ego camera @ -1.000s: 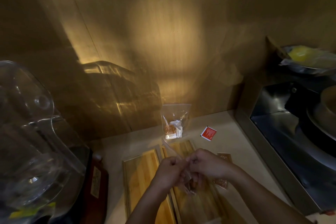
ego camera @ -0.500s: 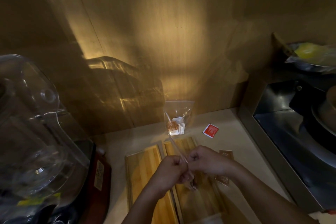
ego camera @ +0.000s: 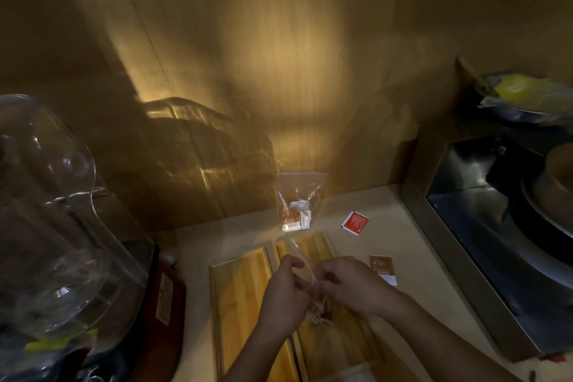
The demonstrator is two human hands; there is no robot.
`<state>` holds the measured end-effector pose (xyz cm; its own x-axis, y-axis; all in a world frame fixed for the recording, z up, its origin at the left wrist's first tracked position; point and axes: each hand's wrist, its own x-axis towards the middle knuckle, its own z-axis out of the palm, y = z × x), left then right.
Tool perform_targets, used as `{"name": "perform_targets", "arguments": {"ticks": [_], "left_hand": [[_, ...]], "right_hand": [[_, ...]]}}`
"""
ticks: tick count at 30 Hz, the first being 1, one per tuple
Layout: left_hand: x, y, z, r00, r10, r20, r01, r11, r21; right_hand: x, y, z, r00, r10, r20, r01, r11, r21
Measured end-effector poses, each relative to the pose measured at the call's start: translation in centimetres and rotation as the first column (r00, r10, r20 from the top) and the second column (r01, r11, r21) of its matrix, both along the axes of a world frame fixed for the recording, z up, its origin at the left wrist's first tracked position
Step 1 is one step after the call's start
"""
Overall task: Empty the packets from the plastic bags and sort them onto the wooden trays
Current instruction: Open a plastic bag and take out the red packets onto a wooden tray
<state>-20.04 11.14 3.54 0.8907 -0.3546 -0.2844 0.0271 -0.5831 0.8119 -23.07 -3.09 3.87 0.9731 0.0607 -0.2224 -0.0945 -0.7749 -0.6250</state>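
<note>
Both hands hold a clear plastic bag point(ego camera: 305, 268) above the right wooden tray point(ego camera: 313, 245). My left hand point(ego camera: 283, 298) pinches one side of the bag's mouth and my right hand point(ego camera: 350, 284) pinches the other. Brownish packets hang low inside the bag, partly hidden between my hands. The left wooden tray point(ego camera: 240, 295) lies bare beside it. A second plastic bag point(ego camera: 299, 198) with white and orange packets leans against the back wall. A red packet point(ego camera: 355, 222) and a brown packet point(ego camera: 381, 265) lie loose on the counter to the right.
A large clear plastic container point(ego camera: 52, 214) fills the left side, with a dark red appliance point(ego camera: 167, 298) under it. A steel sink unit point(ego camera: 483, 226) with dark pans borders the right. A bowl with something yellow point(ego camera: 527, 93) sits above it.
My hands have drawn slightly apart, spreading the bag's mouth wider. The view has shifted a little.
</note>
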Motion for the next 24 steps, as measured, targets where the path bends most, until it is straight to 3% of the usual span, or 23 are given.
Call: {"name": "perform_targets", "arguments": {"ticks": [2, 4, 7, 10, 14, 18, 24], "left_hand": [[0.1, 0.0, 0.0, 1.0, 0.005, 0.023, -0.004, 1.0, -0.007], [-0.1, -0.2, 0.2, 0.996, -0.001, 0.088, -0.005, 0.998, 0.062], [-0.8, -0.4, 0.9, 0.926, -0.112, 0.361, -0.062, 0.897, 0.438], [-1.3, -0.7, 0.6, 0.834, -0.16, 0.529, -0.111, 0.889, 0.445], [-0.9, -0.9, -0.1, 0.954, -0.149, 0.261, 0.047, 0.931, 0.363], [-0.6, -0.3, -0.4, 0.944, -0.153, 0.292, 0.05, 0.942, 0.333], [0.1, 0.5, -0.8, 0.914, -0.071, 0.399, -0.075, 0.938, 0.339]], "right_hand": [[0.0, -0.1, 0.0, 0.998, -0.031, 0.05, 0.032, 0.999, -0.018], [0.1, -0.2, 0.1, 0.994, -0.029, 0.107, 0.045, 0.987, -0.154], [0.0, 0.1, 0.3, 0.986, -0.081, 0.145, 0.127, 0.928, -0.35], [-0.2, 0.5, 0.2, 0.977, -0.153, 0.147, 0.192, 0.933, -0.303], [0.0, 1.1, 0.0, 0.995, -0.067, 0.075, 0.077, 0.987, -0.141], [0.3, 1.1, -0.1, 0.996, 0.018, 0.084, -0.005, 0.988, -0.156], [0.6, 0.5, -0.2, 0.972, -0.055, 0.23, 0.117, 0.957, -0.265]]}}
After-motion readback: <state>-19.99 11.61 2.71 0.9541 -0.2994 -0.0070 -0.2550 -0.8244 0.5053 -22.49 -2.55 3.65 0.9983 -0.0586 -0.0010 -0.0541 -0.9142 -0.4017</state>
